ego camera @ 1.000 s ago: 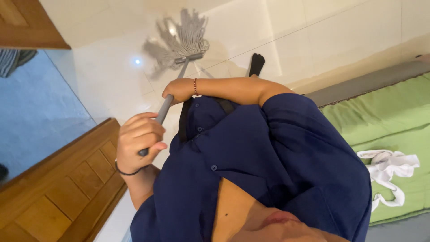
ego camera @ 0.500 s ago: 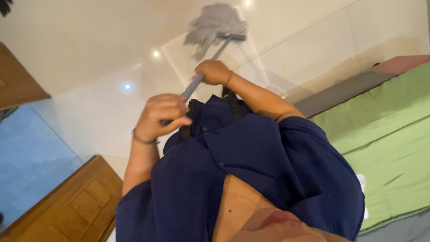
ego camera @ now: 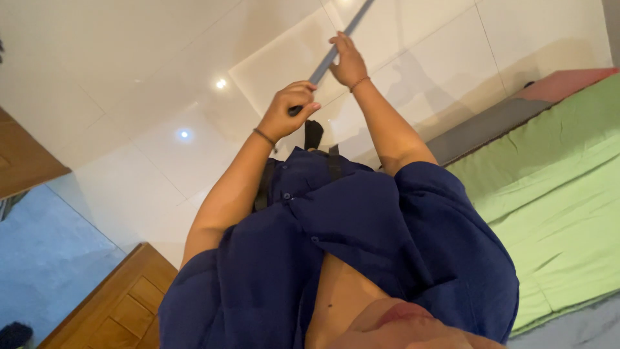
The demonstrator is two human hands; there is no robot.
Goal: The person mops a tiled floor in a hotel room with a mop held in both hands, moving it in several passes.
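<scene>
Gripping a grey handle (ego camera: 329,58), both hands stay apart for leverage. Left hand (ego camera: 289,110) clamps low, right hand (ego camera: 349,61) higher, above the tiled floor (ego camera: 129,77).

The floor (ego camera: 129,77) is laid with large glossy white tiles, their thin joints running diagonally across the view. Two small ceiling lights are mirrored in the polish as bright spots (ego camera: 185,134). A green sheet (ego camera: 555,194) covers a mattress along the right edge, with a grey strip and a reddish patch at its far end. Brown panelled woodwork (ego camera: 116,304) fills the lower left corner beside a pale blue surface (ego camera: 45,258).
</scene>
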